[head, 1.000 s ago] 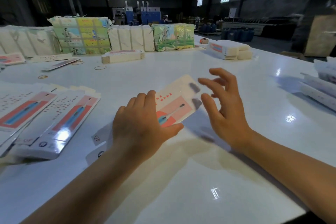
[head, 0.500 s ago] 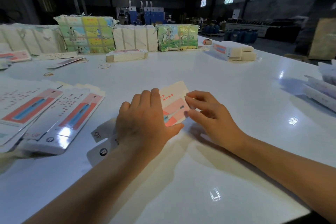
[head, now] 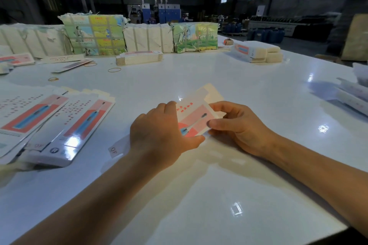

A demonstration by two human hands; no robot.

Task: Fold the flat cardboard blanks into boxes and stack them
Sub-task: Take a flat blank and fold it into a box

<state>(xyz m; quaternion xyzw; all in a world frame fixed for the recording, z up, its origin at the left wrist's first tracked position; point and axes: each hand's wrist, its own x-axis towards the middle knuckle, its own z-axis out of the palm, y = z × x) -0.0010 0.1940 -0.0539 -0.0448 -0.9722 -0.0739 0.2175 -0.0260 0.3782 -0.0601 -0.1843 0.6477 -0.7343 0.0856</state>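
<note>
Currently the right hand pinches the right edge of a toothbrush-printed cardboard blank, thumb on the printed face and fingers curled over its far corner. Left hand lies palm-down over the blank's near half, fingers together, thumb tucked under the lower edge. Blank sits on the white table, far end tilted slightly up. Left of the blank: fanned pile of flat blanks. Beyond the blank, at the far table edge: wrapped bundles; far right of it, a stack of folded boxes.
</note>
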